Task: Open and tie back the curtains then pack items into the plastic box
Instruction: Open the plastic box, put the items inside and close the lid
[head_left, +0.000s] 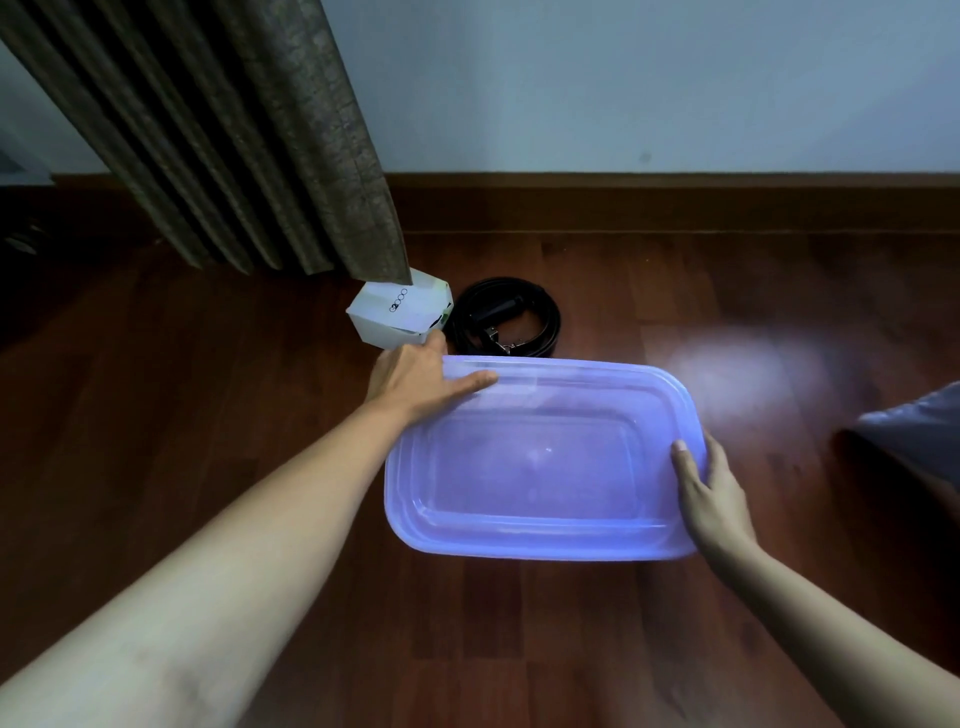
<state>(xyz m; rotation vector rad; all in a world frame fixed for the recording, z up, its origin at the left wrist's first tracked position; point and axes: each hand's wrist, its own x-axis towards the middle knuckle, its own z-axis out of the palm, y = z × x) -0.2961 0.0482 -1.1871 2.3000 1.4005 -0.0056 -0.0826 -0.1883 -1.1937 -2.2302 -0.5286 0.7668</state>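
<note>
A translucent purple plastic box (540, 462) with its lid on is in front of me over the wooden floor. My left hand (415, 376) grips its far left corner, thumb lying on the lid and fingers hidden behind the rim. My right hand (709, 488) grips the right end, thumb on top. Behind the box lie a small white carton (397, 314) and a coiled black belt (506, 317) with a metal buckle. The brown curtain (249, 140) hangs gathered at the upper left, its hem touching the carton.
A wooden skirting board (675, 205) runs along the pale wall behind. A dark grey cloth-covered object (919, 431) sits at the right edge. A bright light patch (748, 369) falls on the floor right of the box.
</note>
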